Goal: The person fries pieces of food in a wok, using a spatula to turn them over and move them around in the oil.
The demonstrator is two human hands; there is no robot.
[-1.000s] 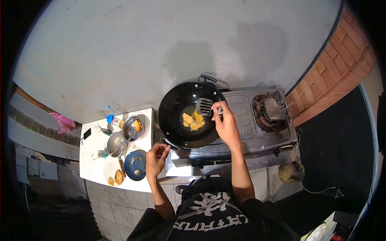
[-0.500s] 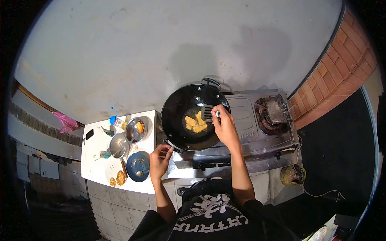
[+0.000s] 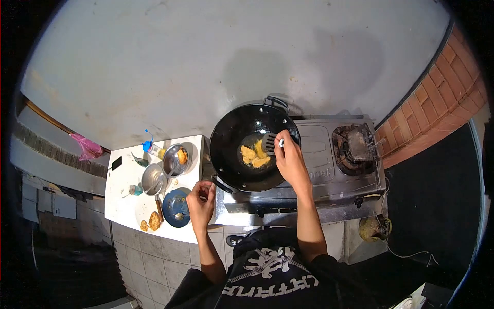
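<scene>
My right hand (image 3: 289, 157) is closed round the handle of a slotted turner (image 3: 268, 144). The turner's blade is inside a black wok (image 3: 226, 139), against the right side of several golden battered pieces (image 3: 255, 155) in shiny oil. My left hand (image 3: 201, 203) is beside the wok's near-left handle (image 3: 222, 185), fingers curled and thumb tip close to the handle. Whether anything is pinched there cannot be made out. The wok sits on the left side of a steel gas stove (image 3: 314, 149).
Left of the stove, a white table (image 3: 121, 201) bears a blue plate (image 3: 170, 213) with a spoon, two metal pots (image 3: 153, 179), a blue-capped bottle (image 3: 148, 146), fried pieces (image 3: 154, 221) and a phone (image 3: 117, 162). A second burner (image 3: 355, 147) is on the right. Behind rises a grey wall (image 3: 180, 67).
My left hand has shifted slightly left, its fingertips drawing away from the wok handle's near end. The turner remains beside the frying pieces. The view has shifted a little.
</scene>
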